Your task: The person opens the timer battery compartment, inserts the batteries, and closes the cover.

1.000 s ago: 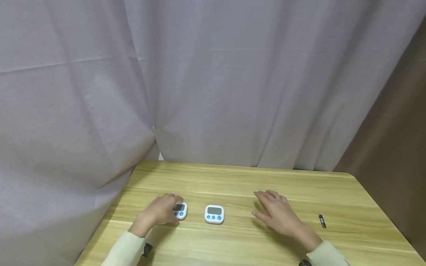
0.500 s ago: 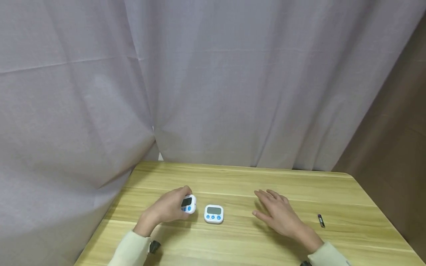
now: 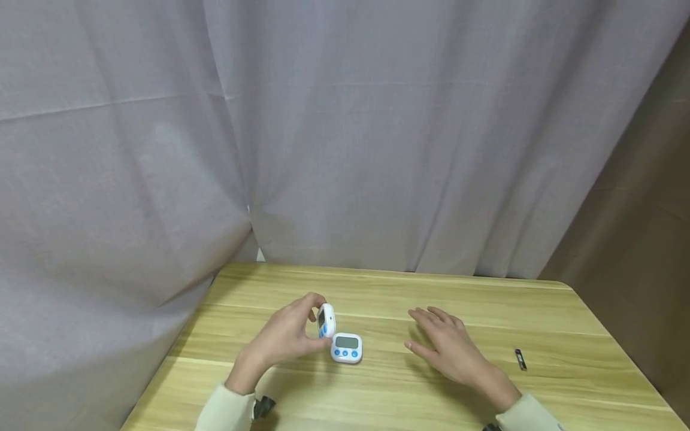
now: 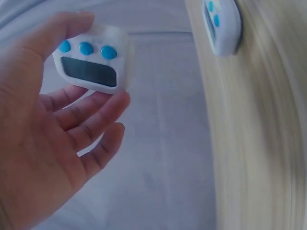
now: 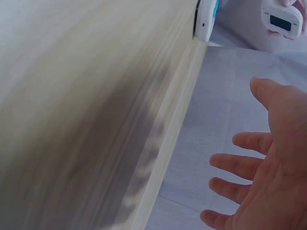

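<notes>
In the head view my left hand (image 3: 288, 332) pinches a white digital timer (image 3: 326, 321) between thumb and fingers. The timer is tilted up on edge, its screen turned toward the palm. The left wrist view shows its dark display and blue buttons, with the thumb (image 4: 72, 26) along the button side and fingertips at the opposite edge. A second white timer (image 3: 347, 348) lies face up on the table, right beside the held one. My right hand (image 3: 450, 350) hovers over the table to the right, fingers spread and holding nothing.
A small dark battery-like stick (image 3: 520, 359) lies on the wooden table (image 3: 409, 395), right of my right hand. Grey curtains (image 3: 366, 149) hang behind the table's far edge and along its left side.
My left hand has lifted the left timer, carried it right toward the second timer and tilted it on edge. The right hand has stayed nearly still.
</notes>
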A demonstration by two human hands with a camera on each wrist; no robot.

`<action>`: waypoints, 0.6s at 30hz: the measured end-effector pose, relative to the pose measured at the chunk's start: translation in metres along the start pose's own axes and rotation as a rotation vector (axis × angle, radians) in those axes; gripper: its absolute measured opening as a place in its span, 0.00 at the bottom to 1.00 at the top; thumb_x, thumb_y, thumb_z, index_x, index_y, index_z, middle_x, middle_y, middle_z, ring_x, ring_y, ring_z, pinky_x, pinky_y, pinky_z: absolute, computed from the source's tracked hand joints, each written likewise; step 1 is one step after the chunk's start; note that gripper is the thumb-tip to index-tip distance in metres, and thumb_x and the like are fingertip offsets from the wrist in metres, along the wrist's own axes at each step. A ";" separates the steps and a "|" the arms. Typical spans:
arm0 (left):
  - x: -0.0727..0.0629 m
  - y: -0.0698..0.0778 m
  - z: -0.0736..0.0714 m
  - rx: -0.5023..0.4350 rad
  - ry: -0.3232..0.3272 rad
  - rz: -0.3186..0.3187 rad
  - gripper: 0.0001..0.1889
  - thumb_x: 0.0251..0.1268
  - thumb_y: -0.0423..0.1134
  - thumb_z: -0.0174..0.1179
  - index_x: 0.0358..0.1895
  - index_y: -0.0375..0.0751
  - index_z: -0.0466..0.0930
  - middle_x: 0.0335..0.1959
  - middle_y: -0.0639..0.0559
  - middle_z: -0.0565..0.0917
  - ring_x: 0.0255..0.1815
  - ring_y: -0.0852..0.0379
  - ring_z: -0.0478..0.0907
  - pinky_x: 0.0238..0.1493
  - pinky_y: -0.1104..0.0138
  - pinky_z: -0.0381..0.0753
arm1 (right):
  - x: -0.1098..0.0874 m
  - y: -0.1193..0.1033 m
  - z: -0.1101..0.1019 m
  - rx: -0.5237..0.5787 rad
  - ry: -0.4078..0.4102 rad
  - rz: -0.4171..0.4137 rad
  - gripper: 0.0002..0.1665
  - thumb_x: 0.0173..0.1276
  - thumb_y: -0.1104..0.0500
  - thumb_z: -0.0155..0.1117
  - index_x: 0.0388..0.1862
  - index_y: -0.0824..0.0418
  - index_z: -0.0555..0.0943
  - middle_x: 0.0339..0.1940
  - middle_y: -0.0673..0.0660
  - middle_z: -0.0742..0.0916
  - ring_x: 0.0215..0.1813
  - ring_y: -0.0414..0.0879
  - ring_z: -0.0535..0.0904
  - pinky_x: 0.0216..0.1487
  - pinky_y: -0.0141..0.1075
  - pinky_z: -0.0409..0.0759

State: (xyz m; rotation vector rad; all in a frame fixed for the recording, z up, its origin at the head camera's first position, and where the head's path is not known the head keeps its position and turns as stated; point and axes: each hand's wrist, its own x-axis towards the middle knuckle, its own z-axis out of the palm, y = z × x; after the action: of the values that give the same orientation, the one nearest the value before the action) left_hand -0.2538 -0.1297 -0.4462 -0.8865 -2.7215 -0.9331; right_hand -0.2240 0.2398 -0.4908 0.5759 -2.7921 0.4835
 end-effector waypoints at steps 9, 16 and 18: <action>0.003 0.013 0.002 -0.079 0.084 0.101 0.41 0.54 0.41 0.77 0.74 0.48 0.71 0.62 0.55 0.85 0.50 0.55 0.86 0.47 0.62 0.86 | 0.002 -0.012 0.002 0.075 0.027 -0.012 0.39 0.76 0.38 0.66 0.76 0.58 0.75 0.73 0.64 0.81 0.77 0.70 0.69 0.71 0.77 0.65; 0.004 0.019 0.008 -0.133 0.108 0.192 0.39 0.52 0.36 0.79 0.69 0.46 0.71 0.57 0.54 0.86 0.52 0.59 0.84 0.48 0.64 0.89 | 0.005 -0.022 0.002 0.153 0.045 -0.012 0.35 0.77 0.40 0.66 0.75 0.57 0.76 0.72 0.61 0.82 0.78 0.68 0.69 0.72 0.76 0.64; 0.005 0.021 0.010 -0.124 0.118 0.214 0.39 0.52 0.36 0.80 0.68 0.45 0.70 0.61 0.52 0.86 0.52 0.60 0.84 0.48 0.64 0.89 | 0.006 -0.026 0.003 0.176 0.051 -0.012 0.34 0.77 0.41 0.66 0.74 0.57 0.76 0.72 0.61 0.83 0.78 0.68 0.70 0.72 0.75 0.64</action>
State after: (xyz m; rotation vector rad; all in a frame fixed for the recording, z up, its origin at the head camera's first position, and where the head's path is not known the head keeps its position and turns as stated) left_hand -0.2452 -0.1078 -0.4415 -1.0826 -2.4348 -1.0802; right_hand -0.2190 0.2144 -0.4846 0.6076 -2.7133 0.7355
